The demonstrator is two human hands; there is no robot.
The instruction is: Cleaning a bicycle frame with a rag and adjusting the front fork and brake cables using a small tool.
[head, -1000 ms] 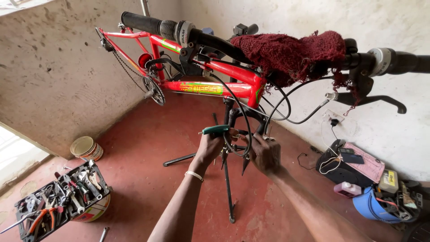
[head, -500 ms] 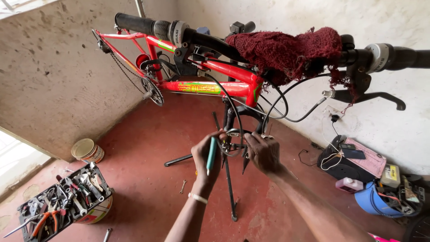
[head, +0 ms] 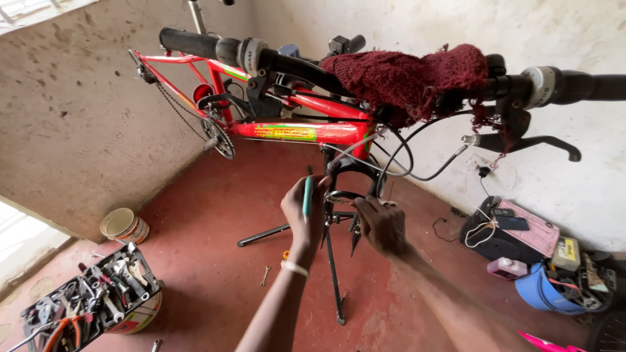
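Red floor (head: 215, 215), stained plaster wall (head: 78, 124), tool tray (head: 91, 296)

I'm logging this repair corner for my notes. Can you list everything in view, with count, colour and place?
bicycle: one, red frame, raised at top centre
cloth: one, dark red, draped over the handlebar
fork: one, black, no wheel, between the hands
tool tray: one, full of mixed tools, bottom left
tin: one, cream, by the left wall
spanner: one, metal, on the red floor
blue tub: one, bottom right
pink bag: one, by the right wall
left hand: holds a teal-handled tool
right hand: at the fork's brake
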